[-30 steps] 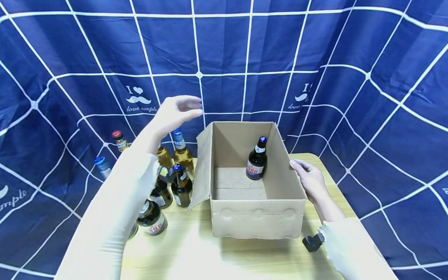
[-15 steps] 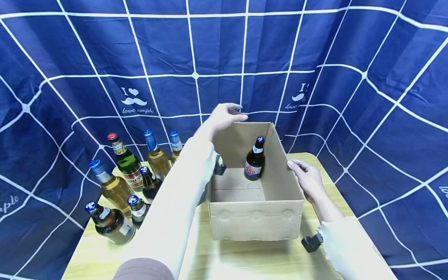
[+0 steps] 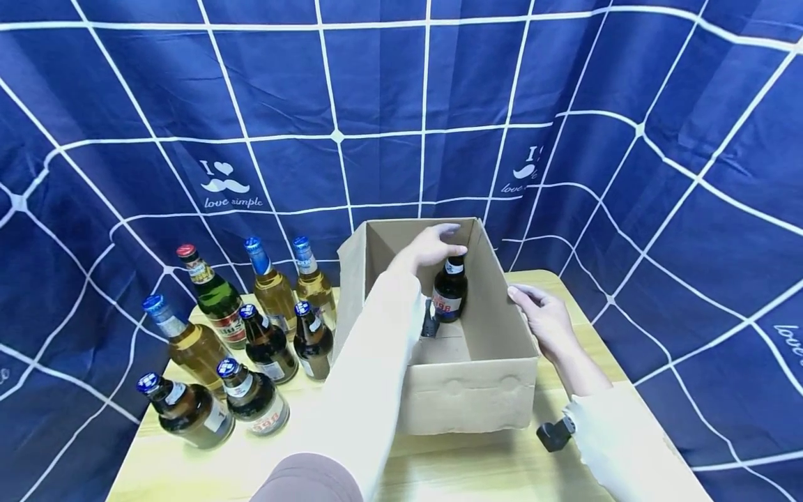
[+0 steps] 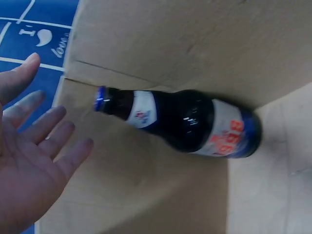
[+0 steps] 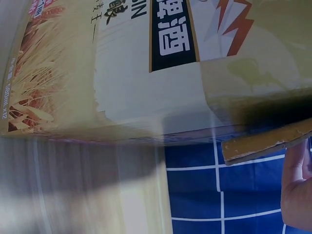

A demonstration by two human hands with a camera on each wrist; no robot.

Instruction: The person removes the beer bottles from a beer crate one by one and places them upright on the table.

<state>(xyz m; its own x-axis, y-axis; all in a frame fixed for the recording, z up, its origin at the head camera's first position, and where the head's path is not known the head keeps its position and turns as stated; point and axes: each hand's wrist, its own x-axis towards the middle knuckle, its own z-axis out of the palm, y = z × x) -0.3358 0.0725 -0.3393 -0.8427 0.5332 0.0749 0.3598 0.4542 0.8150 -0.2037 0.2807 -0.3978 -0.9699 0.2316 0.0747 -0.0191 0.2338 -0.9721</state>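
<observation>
A brown cardboard box stands on the table with its top open. Inside, near its far right corner, one dark beer bottle with a blue cap stands upright. My left hand reaches into the box at the height of the cap. In the left wrist view, the fingers are spread beside the bottle's neck, apart from it, and hold nothing. My right hand grips the top edge of the box's right side. In the right wrist view, a finger is at the cardboard flap along the printed outer wall.
Several bottles stand on the table left of the box: dark ones such as this bottle, clear amber ones such as this bottle, and a green bottle with a red cap. A blue curtain with white lines hangs behind.
My left hand has moved from above the bottles on the left, rightward and down into the box beside the bottle. My right hand keeps its grip on the box edge.
</observation>
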